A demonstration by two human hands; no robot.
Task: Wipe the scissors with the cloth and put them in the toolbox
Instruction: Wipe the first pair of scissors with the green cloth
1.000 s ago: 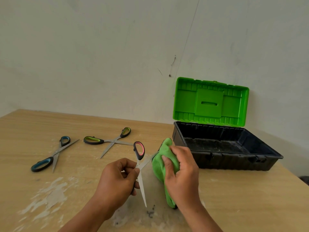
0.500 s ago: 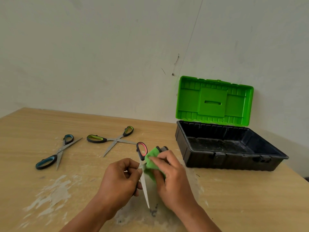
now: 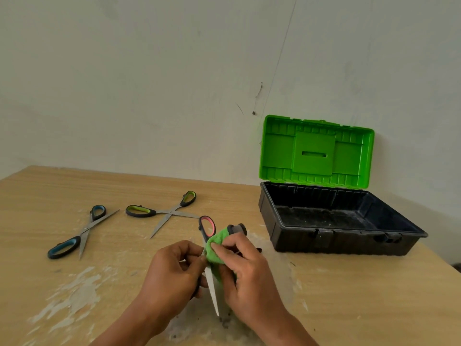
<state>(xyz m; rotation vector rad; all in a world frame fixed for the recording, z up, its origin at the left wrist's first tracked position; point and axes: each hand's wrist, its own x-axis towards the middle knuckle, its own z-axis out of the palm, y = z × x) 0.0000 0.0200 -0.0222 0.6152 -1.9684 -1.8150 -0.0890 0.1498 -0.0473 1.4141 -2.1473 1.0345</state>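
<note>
Head view: my left hand pinches the scissors while my right hand pinches the cloth round them near the pivot, so I'd stroke tipward, clear of the edge.

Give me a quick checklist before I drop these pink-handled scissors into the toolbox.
1. The toolbox lid is open: ok.
2. Room inside the toolbox: ok, no tools seen in it.
3. The left hand grips the pink-handled scissors: ok.
4. The right hand holds the cloth against them: ok.
5. Blades closed: not ok, the handles are spread.
6. Blades wiped clean: cannot tell.
</note>
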